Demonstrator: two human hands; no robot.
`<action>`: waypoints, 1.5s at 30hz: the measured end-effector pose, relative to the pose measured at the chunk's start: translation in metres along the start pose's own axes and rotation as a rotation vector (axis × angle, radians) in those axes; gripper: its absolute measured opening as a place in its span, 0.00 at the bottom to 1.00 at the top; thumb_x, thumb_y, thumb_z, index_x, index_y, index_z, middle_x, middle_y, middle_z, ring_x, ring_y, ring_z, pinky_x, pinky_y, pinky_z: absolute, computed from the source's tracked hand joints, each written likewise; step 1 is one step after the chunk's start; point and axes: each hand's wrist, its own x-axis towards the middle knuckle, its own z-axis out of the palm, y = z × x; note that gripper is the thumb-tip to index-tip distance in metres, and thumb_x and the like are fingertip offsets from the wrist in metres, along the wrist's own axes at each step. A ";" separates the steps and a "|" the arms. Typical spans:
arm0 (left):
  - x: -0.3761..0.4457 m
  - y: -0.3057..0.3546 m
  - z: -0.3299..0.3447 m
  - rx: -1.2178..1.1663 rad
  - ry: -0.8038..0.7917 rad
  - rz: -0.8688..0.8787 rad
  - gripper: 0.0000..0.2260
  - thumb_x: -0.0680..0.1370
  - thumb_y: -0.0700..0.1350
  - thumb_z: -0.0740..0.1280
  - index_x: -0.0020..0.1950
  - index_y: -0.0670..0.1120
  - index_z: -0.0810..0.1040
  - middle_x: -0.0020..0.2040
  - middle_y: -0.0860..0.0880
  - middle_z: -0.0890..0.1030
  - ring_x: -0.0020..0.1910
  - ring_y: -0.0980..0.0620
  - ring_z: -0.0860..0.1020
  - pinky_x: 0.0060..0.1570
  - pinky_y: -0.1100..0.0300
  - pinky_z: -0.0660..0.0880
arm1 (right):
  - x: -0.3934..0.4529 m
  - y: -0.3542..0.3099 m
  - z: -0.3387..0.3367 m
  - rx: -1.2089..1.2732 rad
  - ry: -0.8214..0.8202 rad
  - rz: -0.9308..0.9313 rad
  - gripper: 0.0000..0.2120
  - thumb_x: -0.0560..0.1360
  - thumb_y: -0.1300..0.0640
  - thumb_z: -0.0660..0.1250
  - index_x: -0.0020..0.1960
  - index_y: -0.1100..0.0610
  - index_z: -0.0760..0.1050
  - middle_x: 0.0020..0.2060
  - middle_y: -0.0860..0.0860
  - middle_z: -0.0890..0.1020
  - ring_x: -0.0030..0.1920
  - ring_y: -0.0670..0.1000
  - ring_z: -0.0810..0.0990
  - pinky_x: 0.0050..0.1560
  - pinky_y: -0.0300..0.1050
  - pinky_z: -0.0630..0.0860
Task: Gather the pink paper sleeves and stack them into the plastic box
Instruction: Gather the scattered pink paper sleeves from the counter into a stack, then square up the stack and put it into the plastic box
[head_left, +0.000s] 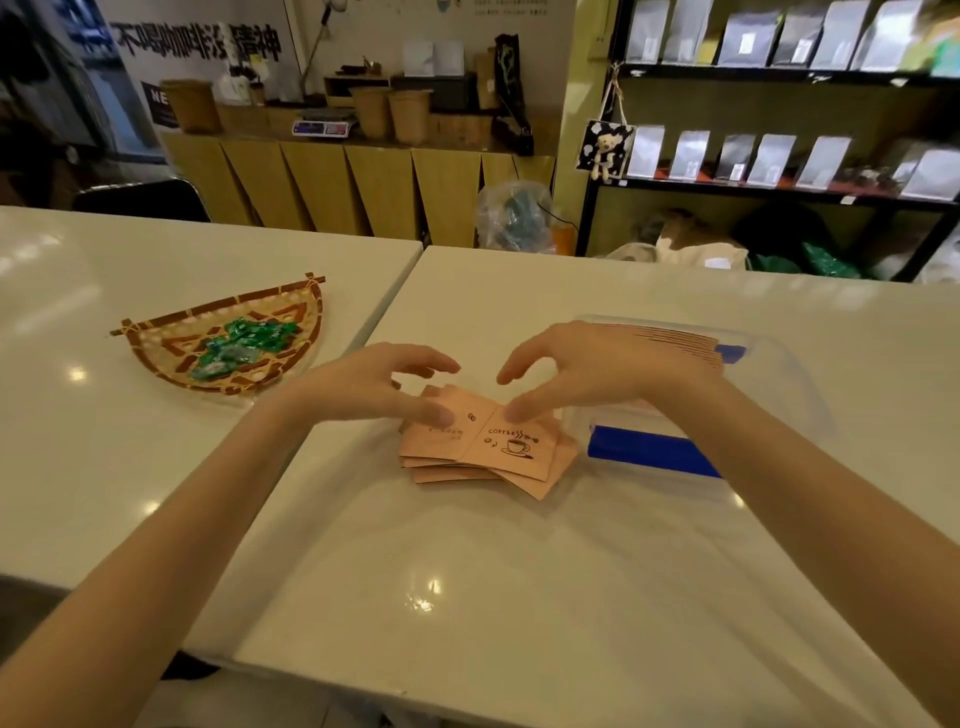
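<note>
A loose pile of pink paper sleeves with a coffee-cup print lies on the white table, just left of the clear plastic box with blue clips. More pink sleeves lie stacked inside the box, partly hidden by my right hand. My left hand hovers over the pile's left side, fingers spread, thumb touching the top sleeve. My right hand arches over the pile's right side, thumb tip on the top sleeve. Neither hand grips anything.
A woven fan-shaped basket with green wrapped candies sits on the neighbouring table to the left. A seam divides the two tables. Behind the table stand a wooden counter and a black shelf with bags.
</note>
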 end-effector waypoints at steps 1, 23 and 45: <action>0.005 0.002 -0.003 0.032 -0.064 -0.035 0.28 0.69 0.53 0.69 0.67 0.55 0.64 0.67 0.55 0.68 0.62 0.57 0.66 0.61 0.61 0.64 | 0.008 -0.001 -0.003 -0.023 -0.070 0.023 0.25 0.67 0.43 0.69 0.63 0.48 0.71 0.63 0.46 0.73 0.59 0.46 0.70 0.52 0.39 0.64; 0.020 0.007 0.000 0.097 -0.234 -0.160 0.32 0.59 0.48 0.78 0.59 0.51 0.69 0.51 0.55 0.76 0.53 0.54 0.76 0.51 0.61 0.75 | 0.036 -0.013 0.009 -0.171 -0.387 0.100 0.27 0.58 0.42 0.76 0.51 0.53 0.75 0.48 0.47 0.83 0.47 0.47 0.81 0.48 0.41 0.76; -0.054 0.074 0.056 0.134 0.397 0.269 0.26 0.59 0.46 0.77 0.54 0.53 0.72 0.45 0.60 0.75 0.45 0.61 0.75 0.41 0.72 0.72 | -0.101 0.009 0.032 0.044 0.432 -0.098 0.23 0.58 0.44 0.75 0.49 0.48 0.72 0.45 0.46 0.78 0.45 0.46 0.74 0.43 0.44 0.74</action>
